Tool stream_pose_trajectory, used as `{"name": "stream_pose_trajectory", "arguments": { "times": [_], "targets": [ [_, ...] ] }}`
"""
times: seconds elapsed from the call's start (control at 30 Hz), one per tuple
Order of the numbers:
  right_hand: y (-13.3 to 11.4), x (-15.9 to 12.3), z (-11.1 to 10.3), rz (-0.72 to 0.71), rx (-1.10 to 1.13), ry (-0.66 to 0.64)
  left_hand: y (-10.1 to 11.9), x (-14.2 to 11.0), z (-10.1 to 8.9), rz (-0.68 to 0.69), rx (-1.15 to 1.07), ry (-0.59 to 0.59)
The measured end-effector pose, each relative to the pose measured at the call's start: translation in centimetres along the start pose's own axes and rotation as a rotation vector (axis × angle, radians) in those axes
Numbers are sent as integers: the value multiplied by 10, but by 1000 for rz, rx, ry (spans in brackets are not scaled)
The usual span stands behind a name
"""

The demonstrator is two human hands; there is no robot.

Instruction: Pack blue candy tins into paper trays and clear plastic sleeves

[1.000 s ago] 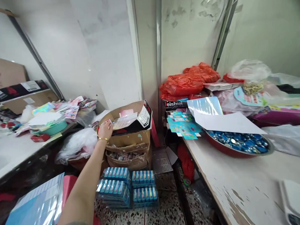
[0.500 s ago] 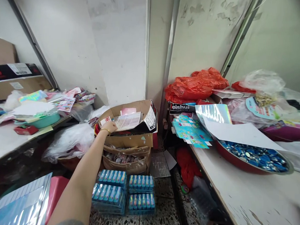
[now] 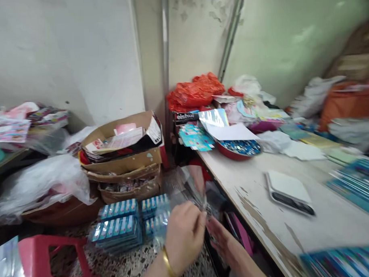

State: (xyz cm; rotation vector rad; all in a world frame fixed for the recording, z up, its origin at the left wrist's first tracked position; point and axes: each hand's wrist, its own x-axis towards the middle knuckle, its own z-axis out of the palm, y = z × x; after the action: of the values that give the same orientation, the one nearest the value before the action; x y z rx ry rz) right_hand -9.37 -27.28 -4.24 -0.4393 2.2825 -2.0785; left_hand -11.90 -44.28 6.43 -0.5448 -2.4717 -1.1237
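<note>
My left hand [image 3: 186,229], with a gold bangle at the wrist, is closed on a clear plastic bag [image 3: 186,181] that stands up beyond its fingers. Just to its right, my right hand [image 3: 221,238] is close against the lower part of the bag; its fingers are blurred and partly hidden. Below and left of the hands, stacks of blue packs in clear wrap [image 3: 116,229] lie on the speckled floor. Behind them is a pile of cartons, and the open top carton [image 3: 150,115] contains papers and a printed sheet [image 3: 127,139].
A red plastic stool [image 3: 34,261] stands at lower left. On the right-hand table [image 3: 249,192] are a white scale [image 3: 289,189], a red bowl of blue pieces [image 3: 233,154], and flat blue card boxes [image 3: 196,138]. The table edge runs close beside my right hand.
My left hand has left the top carton and come down nearer to me, now gripping a clear plastic bag. My right hand has come into view. The view has turned right.
</note>
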Motion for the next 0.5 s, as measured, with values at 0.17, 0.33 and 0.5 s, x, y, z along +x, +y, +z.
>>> {"name": "stream_pose_trajectory", "arguments": {
  "times": [0.17, 0.33, 0.5],
  "targets": [
    [-41, -31, -14, 307, 434, 340, 35, -68, 85, 19, -357, -393],
    [-64, -96, -68, 304, 477, 375, 38, -46, 86, 19, -534, -334],
    [-96, -160, -114, 258, 415, 294, 33, -10, 111, -592, -726, -331]
  ]
}}
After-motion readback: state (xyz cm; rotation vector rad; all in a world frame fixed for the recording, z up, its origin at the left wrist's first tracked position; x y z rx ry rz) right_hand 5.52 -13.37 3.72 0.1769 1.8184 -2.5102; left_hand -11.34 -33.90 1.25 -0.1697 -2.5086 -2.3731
